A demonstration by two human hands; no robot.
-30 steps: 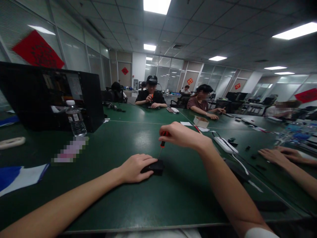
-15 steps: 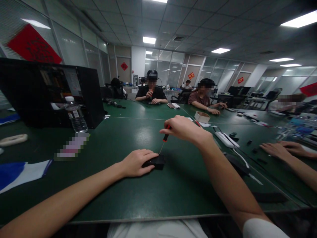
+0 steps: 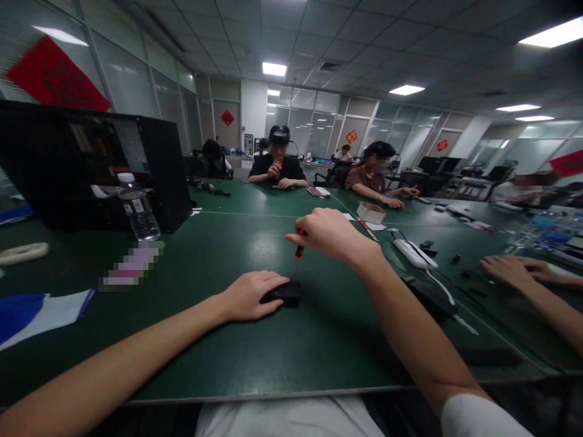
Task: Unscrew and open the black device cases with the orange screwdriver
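A small black device lies flat on the green table. My left hand presses down on its left side, fingers closed over it. My right hand is above it, pinched round the top of a red-and-black screwdriver. The screwdriver stands nearly upright with its thin tip on the device's top.
A water bottle and a large black case stand at the left. A white power strip and small black parts lie to the right, near another person's hands. Other people sit at the far side.
Both hands keep their grip on the device and the screwdriver. The view has tilted down slightly, so everything sits a little higher in the frame.
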